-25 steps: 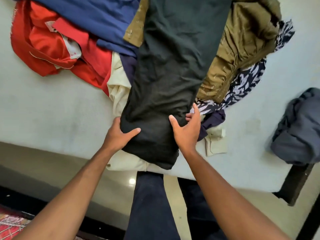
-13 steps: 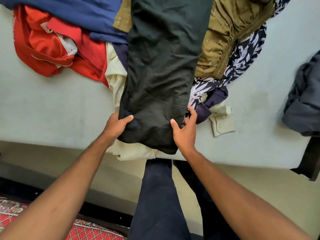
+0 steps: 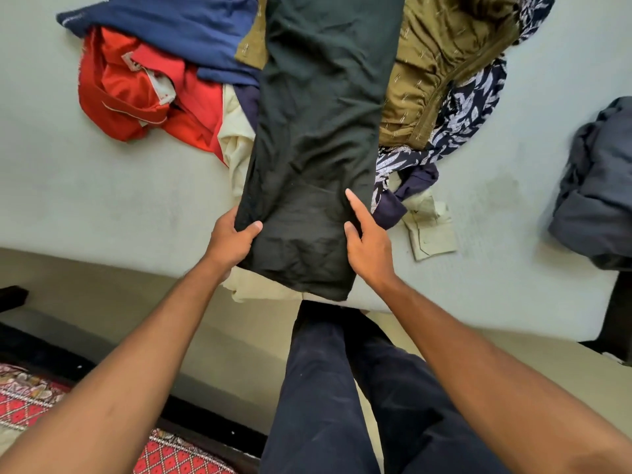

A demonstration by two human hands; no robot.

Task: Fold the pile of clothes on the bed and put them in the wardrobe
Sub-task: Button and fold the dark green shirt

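The bed [image 3: 102, 200] with its pale sheet spreads out beyond and to both sides of the hands. A long black garment [image 3: 318, 131] runs straight away from them over the pile, its near end at the bed's edge between the two hands. Beyond the left hand [image 3: 229, 241] lie a blue garment [image 3: 178, 25] and a red garment [image 3: 136, 90], with a cream garment [image 3: 239, 148] poking out beneath the black one. Beyond the right hand [image 3: 369, 248] sit an olive garment [image 3: 437, 63] and a leaf-print cloth [image 3: 472, 107]. Far out to the right is a grey bundle [image 3: 595, 186]. Just beside the right hand rests a small pale cloth [image 3: 431, 227]. The left hand grips the black garment's left edge, thumb on top. The right holds the right edge, thumb and forefinger on the cloth, other fingers tucked from sight.
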